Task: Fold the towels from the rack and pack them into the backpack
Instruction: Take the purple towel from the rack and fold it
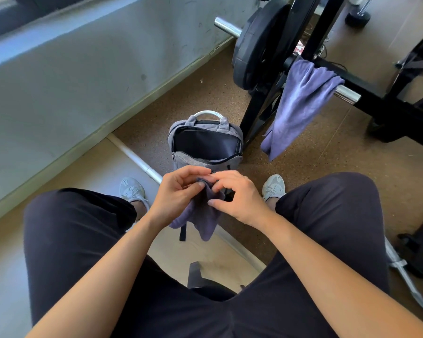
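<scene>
- Left hand [178, 191]: fingers curled, pinching the top edge of a small purple cloth towel [203, 215] that hangs between the knees.
- Right hand [237, 196]: fingertips pinch the same edge, so folding looks to be just starting; next, bring the corners together.
- Grey fabric backpack [205, 142] stands unzipped just beyond.
- A second purple towel [300, 103] drapes over the black metal rack [366, 93].
</scene>
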### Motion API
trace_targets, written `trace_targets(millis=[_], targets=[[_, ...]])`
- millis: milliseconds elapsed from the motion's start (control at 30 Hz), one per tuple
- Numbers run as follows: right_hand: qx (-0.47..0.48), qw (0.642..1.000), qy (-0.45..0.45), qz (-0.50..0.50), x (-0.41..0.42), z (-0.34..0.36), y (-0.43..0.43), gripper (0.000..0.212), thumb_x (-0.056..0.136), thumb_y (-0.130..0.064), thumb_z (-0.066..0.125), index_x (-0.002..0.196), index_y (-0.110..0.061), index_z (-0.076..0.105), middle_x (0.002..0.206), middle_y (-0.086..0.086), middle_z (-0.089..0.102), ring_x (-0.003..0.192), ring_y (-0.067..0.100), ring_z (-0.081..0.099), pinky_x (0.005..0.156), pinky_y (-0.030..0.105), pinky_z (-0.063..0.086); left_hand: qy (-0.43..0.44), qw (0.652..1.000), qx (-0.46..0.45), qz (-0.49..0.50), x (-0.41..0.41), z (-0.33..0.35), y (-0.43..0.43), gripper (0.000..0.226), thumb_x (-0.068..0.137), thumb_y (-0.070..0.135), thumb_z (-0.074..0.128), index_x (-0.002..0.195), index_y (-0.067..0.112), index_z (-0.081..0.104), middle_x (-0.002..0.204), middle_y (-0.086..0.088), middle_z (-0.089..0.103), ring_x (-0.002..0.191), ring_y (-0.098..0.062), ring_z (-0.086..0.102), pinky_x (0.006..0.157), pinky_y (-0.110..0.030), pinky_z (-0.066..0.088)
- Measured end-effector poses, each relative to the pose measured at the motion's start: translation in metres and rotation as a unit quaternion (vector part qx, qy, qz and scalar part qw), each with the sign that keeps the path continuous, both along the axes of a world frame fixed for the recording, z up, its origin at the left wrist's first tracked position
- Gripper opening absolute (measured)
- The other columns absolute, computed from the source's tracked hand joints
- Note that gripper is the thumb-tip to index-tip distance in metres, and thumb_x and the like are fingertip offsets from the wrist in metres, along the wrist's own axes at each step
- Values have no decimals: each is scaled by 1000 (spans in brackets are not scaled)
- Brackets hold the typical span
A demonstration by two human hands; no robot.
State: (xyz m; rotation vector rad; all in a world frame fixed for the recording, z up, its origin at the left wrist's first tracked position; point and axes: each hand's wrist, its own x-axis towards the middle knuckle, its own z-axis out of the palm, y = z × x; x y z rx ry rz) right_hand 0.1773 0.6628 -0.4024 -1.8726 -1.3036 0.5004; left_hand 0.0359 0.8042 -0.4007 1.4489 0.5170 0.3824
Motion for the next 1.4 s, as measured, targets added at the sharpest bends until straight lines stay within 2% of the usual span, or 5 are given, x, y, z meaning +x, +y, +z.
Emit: trace_targets(millis=[433, 667, 833, 1133, 1400], targets=[[-44, 981, 180, -60, -5, 6, 3, 28, 84, -25, 81, 103, -22, 61, 71, -9, 61, 67, 3, 57, 64, 18, 46, -7, 1000, -4, 18, 1, -1, -2, 23, 93, -7, 67, 113, 6, 68, 102, -9, 80, 92, -20, 77, 82, -27, 59], [-73, 979, 187, -29, -4, 4, 3, 8, 95, -23, 69, 93, -16, 73, 80, -3, 68, 77, 8, 60, 76, 36, 49, 6, 998, 50, 34, 4, -4, -2, 24, 83, 1, 81, 101, 14, 72, 84, 4, 74, 81, -11, 68, 77, -27, 56], [-41, 965, 256, -42, 6, 14, -1, 16, 100, -10, 59, 101, -15, 74, 85, -8, 70, 81, 0, 63, 75, 17, 48, 53, 996, -78, -3, 4, 1, 6, 24, 90, 9, 53, 106, 6, 72, 84, 0, 72, 79, -12, 63, 74, -21, 52], [50, 951, 283, -114, 21, 12, -6, 14, 96, -14, 61, 100, -4, 70, 91, 16, 70, 87, 14, 61, 82, 37, 49, 91, 989, 16, -116, 3, -18, -2, 19, 85, 17, 75, 100, 7, 70, 86, -6, 70, 80, -14, 63, 75, -28, 52], [93, 942, 298, -122, 26, 21, -8, 13, 96, -12, 59, 97, -15, 71, 91, 3, 70, 92, 15, 63, 89, 38, 49, 98, 975, 164, -113, 7, -33, -15, 6, 91, 15, 75, 96, 17, 71, 85, 4, 76, 76, -14, 72, 73, -37, 61]])
